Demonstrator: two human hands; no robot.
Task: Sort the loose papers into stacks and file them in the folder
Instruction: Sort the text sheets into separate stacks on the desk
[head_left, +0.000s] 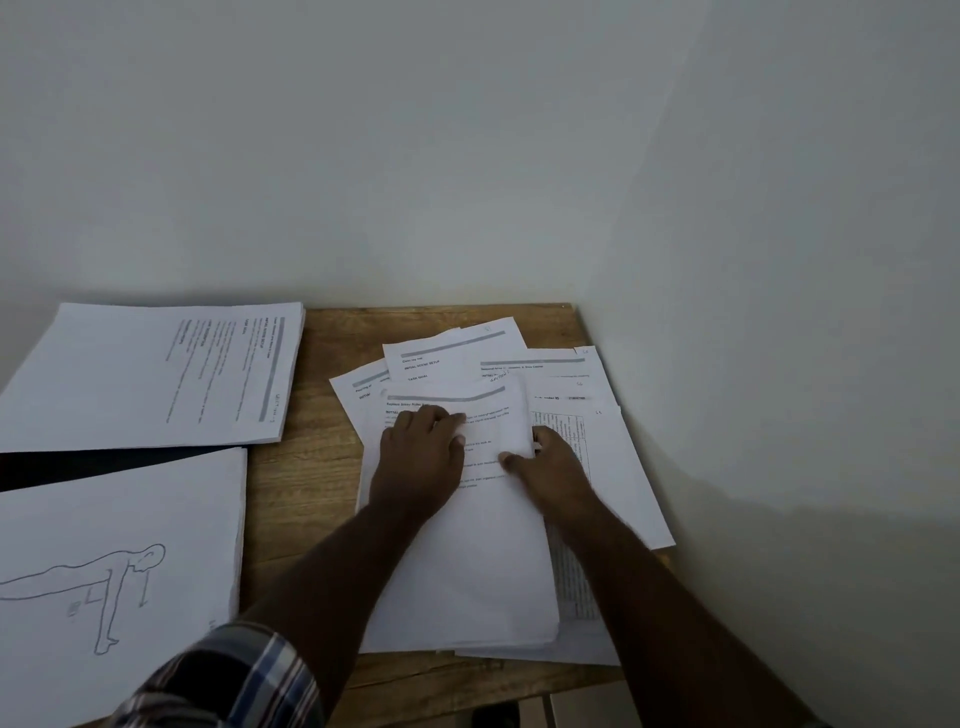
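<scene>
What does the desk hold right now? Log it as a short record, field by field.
surface: wooden table in a wall corner
loose pile: fanned printed sheets at right
far-left stack: squared printed pages
near-left stack: top sheet shows a push-up sketch
left hand: fingers curled, resting on the pile's top sheet
right hand: pinches that top sheet's right edge
folder: a dark strip between the left stacks, identity unclear

Your left arm wears a rolled plaid sleeve (228, 680) in dark blue, white and brown; your right forearm (670, 597) is bare.
</scene>
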